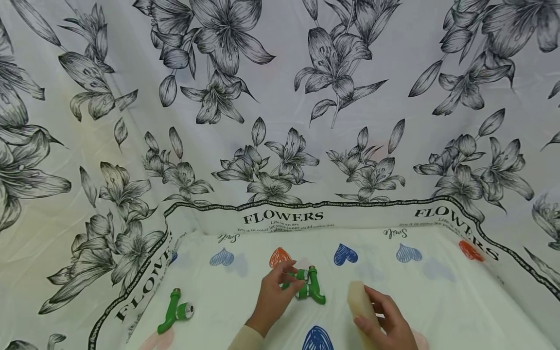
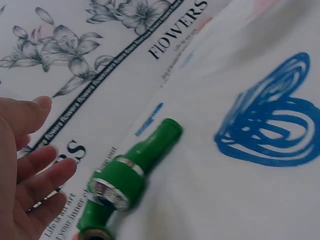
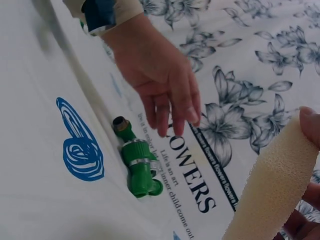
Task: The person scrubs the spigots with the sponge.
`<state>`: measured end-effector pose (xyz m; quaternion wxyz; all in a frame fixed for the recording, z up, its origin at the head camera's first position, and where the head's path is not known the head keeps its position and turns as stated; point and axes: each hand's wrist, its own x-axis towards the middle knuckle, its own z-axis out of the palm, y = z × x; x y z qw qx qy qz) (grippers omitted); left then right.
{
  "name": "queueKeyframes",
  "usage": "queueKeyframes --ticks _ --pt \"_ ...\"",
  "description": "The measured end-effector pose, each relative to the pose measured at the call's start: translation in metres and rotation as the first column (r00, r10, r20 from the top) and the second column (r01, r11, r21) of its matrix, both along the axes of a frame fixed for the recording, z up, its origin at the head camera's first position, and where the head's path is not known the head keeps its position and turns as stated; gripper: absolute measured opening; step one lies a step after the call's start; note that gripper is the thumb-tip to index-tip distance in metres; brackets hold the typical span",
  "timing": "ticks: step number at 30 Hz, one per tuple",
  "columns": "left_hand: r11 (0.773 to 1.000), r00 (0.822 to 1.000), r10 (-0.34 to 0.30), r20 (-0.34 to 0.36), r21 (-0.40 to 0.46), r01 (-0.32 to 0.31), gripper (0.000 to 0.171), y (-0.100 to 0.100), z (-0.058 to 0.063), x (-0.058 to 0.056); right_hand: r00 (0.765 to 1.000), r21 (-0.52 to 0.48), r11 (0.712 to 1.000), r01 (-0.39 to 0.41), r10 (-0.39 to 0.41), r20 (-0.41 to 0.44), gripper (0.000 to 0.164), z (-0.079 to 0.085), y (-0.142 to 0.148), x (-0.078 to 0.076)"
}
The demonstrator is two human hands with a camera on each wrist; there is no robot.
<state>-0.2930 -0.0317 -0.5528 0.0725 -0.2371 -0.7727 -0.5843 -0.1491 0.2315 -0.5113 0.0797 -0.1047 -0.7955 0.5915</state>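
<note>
My right hand (image 1: pixel 389 321) grips a long, pale cream sponge (image 1: pixel 361 302), thumb on one side and fingers on the other. The sponge's porous surface (image 3: pixel 275 185) shows in the right wrist view. My left hand (image 1: pixel 272 294) hovers with relaxed fingers by a green tap-like fitting (image 1: pixel 314 286) with silver rings and a brass-coloured end. Its fingers overlap the fitting in the head view, but in the right wrist view the left hand (image 3: pixel 160 75) stands apart from the green fitting (image 3: pixel 139 162). The left wrist view shows the green fitting (image 2: pixel 150 147) beside the loose fingers.
A second green fitting (image 1: pixel 172 311) lies at the left on the white cloth (image 1: pixel 245 296), which is printed with hearts. Flower-printed fabric (image 1: pixel 271 97) rises behind and at both sides, with a black lettered border along its bottom.
</note>
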Motion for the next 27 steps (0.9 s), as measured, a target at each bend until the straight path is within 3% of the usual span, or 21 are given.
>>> queueKeyframes --ticks 6,10,16,22,25,27 --pt "0.990 0.997 0.042 -0.061 -0.132 -0.050 0.047 0.017 -0.029 -0.002 1.000 0.002 1.000 0.006 -0.006 0.026 0.073 -0.004 0.000 -0.001" --pt "0.957 0.988 0.099 -0.116 -0.263 -0.126 0.045 0.020 -0.037 -0.002 0.998 -0.017 1.000 0.011 -0.010 0.057 0.076 -0.007 -0.002 -0.002" --pt "0.894 0.983 0.114 -0.147 -0.417 -0.166 0.040 0.016 -0.040 -0.004 0.998 -0.016 1.000 0.019 -0.018 0.066 0.076 -0.007 -0.003 -0.003" --pt "0.821 0.971 0.064 -0.231 -0.541 -0.183 0.039 0.014 -0.038 -0.005 0.997 -0.005 1.000 0.018 -0.017 0.080 0.078 -0.009 -0.006 -0.003" --pt "0.801 0.964 0.041 -0.264 -0.568 -0.190 0.038 0.013 -0.036 -0.002 0.997 -0.004 1.000 0.015 -0.015 0.075 0.078 -0.009 -0.008 -0.003" --pt "0.811 0.960 0.036 -0.278 -0.553 -0.190 0.038 0.012 -0.032 -0.001 0.997 0.000 1.000 0.013 -0.013 0.072 0.079 -0.009 -0.009 -0.003"
